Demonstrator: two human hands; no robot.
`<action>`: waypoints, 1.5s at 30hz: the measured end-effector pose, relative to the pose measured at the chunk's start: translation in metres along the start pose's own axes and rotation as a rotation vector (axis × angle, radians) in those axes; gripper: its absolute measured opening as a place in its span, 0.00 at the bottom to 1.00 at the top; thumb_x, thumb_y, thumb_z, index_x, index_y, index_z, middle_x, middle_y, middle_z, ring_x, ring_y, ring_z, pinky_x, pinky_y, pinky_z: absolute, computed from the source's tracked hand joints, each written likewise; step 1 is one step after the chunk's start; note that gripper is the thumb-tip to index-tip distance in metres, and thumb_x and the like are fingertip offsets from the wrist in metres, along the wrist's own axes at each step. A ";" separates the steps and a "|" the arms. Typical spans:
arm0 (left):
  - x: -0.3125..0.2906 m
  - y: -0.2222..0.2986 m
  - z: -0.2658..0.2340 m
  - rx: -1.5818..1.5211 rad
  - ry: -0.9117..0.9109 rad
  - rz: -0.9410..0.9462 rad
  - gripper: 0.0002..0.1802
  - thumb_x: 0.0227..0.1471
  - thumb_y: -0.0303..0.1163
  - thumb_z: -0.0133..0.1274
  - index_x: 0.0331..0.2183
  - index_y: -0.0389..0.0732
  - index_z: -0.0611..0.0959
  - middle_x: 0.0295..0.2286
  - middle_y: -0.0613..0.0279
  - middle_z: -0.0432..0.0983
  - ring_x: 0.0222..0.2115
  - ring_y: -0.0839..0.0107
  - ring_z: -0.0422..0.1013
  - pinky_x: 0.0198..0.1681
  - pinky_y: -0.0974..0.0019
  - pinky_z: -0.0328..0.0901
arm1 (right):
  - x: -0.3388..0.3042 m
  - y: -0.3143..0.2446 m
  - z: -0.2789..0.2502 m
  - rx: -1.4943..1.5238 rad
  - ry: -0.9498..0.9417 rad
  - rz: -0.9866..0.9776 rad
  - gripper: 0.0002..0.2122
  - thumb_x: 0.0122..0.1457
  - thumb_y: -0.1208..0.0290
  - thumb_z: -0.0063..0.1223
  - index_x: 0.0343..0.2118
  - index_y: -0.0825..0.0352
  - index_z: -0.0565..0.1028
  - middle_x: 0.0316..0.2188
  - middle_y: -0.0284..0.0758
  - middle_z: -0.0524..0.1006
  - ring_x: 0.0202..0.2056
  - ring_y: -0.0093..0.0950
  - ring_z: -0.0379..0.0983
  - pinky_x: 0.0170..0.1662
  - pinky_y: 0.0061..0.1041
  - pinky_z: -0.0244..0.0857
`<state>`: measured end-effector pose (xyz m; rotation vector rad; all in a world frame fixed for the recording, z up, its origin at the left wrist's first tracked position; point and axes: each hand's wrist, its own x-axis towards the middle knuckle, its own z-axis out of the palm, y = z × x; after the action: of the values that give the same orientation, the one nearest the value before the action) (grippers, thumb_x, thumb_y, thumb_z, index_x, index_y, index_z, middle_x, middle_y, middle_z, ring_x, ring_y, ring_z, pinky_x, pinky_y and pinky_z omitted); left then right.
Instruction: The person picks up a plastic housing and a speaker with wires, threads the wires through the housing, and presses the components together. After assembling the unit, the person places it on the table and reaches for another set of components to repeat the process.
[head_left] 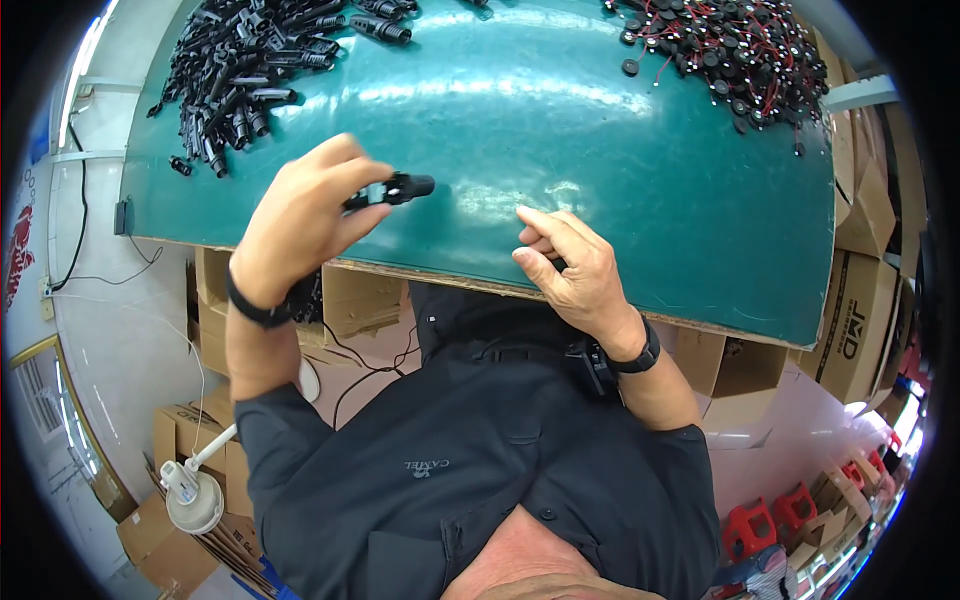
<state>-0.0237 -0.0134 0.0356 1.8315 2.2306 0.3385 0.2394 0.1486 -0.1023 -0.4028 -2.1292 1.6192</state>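
My left hand (322,200) is closed on a black plastic housing (408,188), gripped between thumb and fingers a little above the green tabletop (480,130). The housing has a narrow rounded end pointing right; its other end is partly covered by my fingers. Over the near edge of the table is my right hand (570,265), with index finger and thumb apart and the other fingers curled. Nothing shows between them. A large heap of similar black housings (245,65) lies at the far left.
Small round black parts with red wires (725,60) are piled at the far right. One housing (180,165) lies at the left pile's edge. Below the table are cardboard boxes (365,300) and cables (375,372). A white fan (195,500) stands lower left, red stools (750,528) lower right.
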 end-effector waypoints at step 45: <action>-0.036 -0.112 0.053 -0.056 0.469 -0.157 0.32 0.56 0.35 0.68 0.60 0.38 0.79 0.57 0.46 0.76 0.57 0.48 0.73 0.63 0.55 0.67 | 0.008 -0.022 -0.017 -0.110 -0.141 0.000 0.14 0.64 0.78 0.65 0.52 0.71 0.82 0.37 0.36 0.81 0.35 0.23 0.79 0.41 0.22 0.75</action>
<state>-0.1034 -0.0681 -0.0493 1.6635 2.6114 0.8669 0.2413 0.1605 -0.0764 -0.3307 -2.3297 1.5773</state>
